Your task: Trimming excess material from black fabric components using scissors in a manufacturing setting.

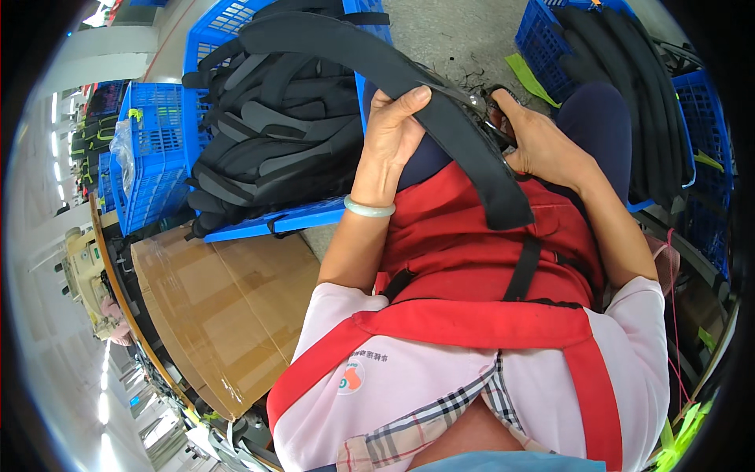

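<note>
A long black padded strap curves from above the blue crate at the upper left down over my lap. My left hand pinches its edge between thumb and fingers, about midway along. Just right of it, my right hand is closed around the dark handles of a pair of scissors. Their metal pivot shows beside the strap's right edge. The blades lie against or partly behind the strap, so I cannot tell whether they touch it.
Left of my legs a blue plastic crate holds many black and grey straps. Another blue crate with black padded pieces stands at the right. A cardboard box lies at the lower left. A yellow-green strip rests on the floor.
</note>
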`<action>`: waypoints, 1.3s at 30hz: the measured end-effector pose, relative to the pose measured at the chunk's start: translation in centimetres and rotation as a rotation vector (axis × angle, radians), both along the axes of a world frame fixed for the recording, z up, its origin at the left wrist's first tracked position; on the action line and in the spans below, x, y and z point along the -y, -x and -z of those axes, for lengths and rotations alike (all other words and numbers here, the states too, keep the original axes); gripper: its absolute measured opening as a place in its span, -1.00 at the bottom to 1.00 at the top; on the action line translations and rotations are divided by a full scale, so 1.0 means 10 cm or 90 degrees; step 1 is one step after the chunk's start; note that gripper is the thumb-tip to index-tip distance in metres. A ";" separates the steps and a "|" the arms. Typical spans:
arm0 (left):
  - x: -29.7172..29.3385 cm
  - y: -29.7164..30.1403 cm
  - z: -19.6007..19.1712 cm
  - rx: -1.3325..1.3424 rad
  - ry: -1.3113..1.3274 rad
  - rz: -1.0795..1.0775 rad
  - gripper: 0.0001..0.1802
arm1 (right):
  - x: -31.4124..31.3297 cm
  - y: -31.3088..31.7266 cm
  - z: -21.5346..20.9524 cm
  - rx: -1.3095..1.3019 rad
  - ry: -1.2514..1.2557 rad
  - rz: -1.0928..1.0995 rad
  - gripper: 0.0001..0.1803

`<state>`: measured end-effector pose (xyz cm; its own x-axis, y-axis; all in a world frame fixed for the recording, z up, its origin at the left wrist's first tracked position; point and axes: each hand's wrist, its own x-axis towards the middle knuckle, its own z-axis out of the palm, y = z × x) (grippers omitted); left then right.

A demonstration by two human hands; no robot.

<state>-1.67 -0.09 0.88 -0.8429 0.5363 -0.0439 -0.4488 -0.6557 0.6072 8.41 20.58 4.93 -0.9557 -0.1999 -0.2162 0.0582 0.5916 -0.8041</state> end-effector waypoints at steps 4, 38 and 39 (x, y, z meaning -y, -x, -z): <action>0.03 0.02 -0.02 0.027 -0.013 -0.012 -0.83 | -0.01 -0.05 -0.11 0.043 0.011 0.012 -0.43; 0.02 0.14 -0.11 0.056 0.019 -0.015 -0.86 | -0.06 0.13 -0.03 -0.070 -0.038 0.071 -0.71; -0.01 0.15 -0.11 0.015 0.034 -0.041 -0.86 | -0.13 0.18 -0.04 -0.093 -0.069 0.047 -0.71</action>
